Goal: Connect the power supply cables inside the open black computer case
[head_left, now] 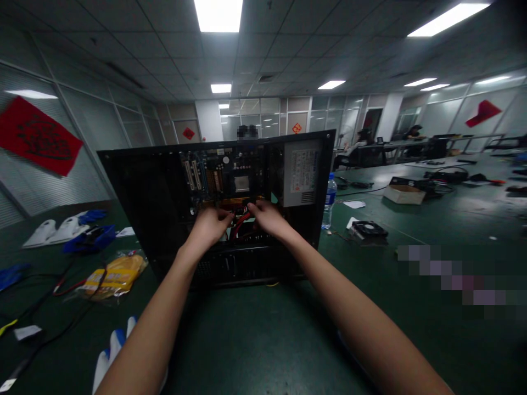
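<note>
An open black computer case [135,203] stands on its side on the green table [267,340], with the motherboard [224,178] and a grey power supply [300,173] showing inside. Both my arms reach into it. My left hand [209,225] is curled closed near the lower edge of the motherboard, by red cables [239,225]. My right hand [267,216] is closed too, its fingers pinched at the same spot just right of the cables. What either hand grips is hidden among the wires.
A water bottle [329,200] stands right of the case, with a loose fan [368,229] and a cardboard box [403,193] beyond. On the left lie a yellow packet [113,274], blue and white gloves [69,227] and black cables [45,307]. People sit at far desks.
</note>
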{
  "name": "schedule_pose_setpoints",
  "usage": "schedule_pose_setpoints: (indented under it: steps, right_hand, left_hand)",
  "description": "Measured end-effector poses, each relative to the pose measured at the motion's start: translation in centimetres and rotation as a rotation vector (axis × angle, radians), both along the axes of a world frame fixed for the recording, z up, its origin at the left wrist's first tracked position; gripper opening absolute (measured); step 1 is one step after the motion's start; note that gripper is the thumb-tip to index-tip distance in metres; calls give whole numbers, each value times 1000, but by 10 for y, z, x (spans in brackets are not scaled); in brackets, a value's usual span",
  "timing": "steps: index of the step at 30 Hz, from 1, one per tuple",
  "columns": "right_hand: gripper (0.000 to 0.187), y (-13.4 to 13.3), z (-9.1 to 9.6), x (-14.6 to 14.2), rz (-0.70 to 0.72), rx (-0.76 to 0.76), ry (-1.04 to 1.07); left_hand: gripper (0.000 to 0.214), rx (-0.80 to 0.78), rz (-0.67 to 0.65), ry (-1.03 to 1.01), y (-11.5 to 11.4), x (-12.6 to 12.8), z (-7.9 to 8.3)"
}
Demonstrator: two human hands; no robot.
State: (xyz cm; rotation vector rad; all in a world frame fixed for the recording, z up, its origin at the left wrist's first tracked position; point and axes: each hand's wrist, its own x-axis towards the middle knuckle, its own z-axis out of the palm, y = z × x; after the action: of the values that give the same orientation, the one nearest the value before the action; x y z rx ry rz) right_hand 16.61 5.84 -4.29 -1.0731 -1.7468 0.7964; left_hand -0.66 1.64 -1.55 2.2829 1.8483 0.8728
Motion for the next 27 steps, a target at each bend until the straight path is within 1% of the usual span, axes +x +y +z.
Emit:
schedule_pose_setpoints:
  steps: [4,7,12,16,22,27]
  right_hand:
    - [29,6,-4,2,-13,-85,-119]
    - [31,10,-8,3,-27,-155,-144]
    - [30,18,-17,5,-5,-207,-129]
    - [28,23,-22,4,12,-217,-79]
    - [30,17,-17,4,-18,-197,-132]
    - [30,10,-12,2,-5,-276,-97]
  left_hand:
    - [36,-44,13,111,11,5,-20]
    - [36,-66,40,157,14,7,-28]
    - [33,-90,101,182,12,9,-26]
    - [32,-101,116,194,13,11,-25]
    - [31,-60,125,202,15,10,-26]
    - [30,-33,143,226,16,11,-27]
